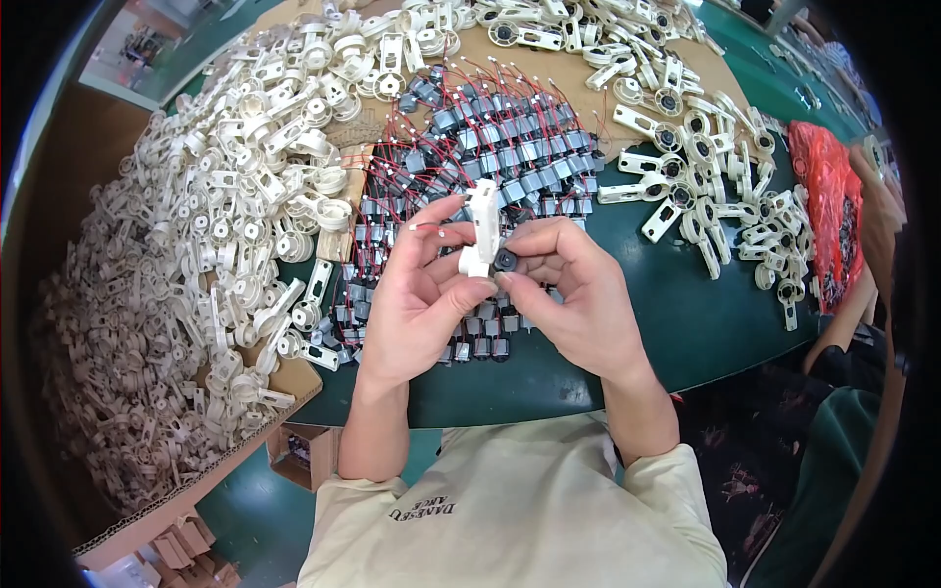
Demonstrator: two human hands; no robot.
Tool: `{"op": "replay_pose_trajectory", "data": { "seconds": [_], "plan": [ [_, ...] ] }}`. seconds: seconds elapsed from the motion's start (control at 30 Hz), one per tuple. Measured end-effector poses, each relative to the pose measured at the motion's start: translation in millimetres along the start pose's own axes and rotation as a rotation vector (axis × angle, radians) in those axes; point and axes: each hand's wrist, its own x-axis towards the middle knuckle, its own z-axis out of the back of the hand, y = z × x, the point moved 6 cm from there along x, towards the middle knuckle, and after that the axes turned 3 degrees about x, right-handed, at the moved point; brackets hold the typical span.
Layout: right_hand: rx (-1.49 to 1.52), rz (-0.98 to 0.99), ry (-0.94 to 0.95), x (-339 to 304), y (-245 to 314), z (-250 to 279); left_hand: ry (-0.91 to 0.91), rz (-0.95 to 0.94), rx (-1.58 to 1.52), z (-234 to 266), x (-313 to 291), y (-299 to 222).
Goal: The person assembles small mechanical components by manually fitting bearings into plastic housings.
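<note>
Over the middle of the green table, my left hand is closed on a white plastic housing, a long arm with a round end, held upright. A red wire with a small white connector sticks out beside the fingers of that hand. My right hand pinches a small motor with a round black end against the housing's lower side; how far it sits inside is hidden. Behind and below both hands lie rows of silver motors with red wires.
A large heap of white housings fills the cardboard box at left. Housings with black round centres lie at right, near a red plastic bag. Another person's arm shows at the far right. A small cardboard box stands below the table.
</note>
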Motion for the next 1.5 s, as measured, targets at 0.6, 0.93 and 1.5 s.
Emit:
{"op": "replay_pose_trajectory", "data": {
  "seconds": [0.6,0.93,1.5],
  "plan": [
    [-0.432,0.234,-0.014,-1,14,-15,-0.072,0.051,-0.047,3,-2,5],
    [-0.358,0.147,0.029,4,14,-8,0.008,0.044,-0.042,6,-2,7],
    [0.143,-0.154,-0.059,4,-18,4,-0.065,0.08,0.02,-5,-2,7]
  ]
}}
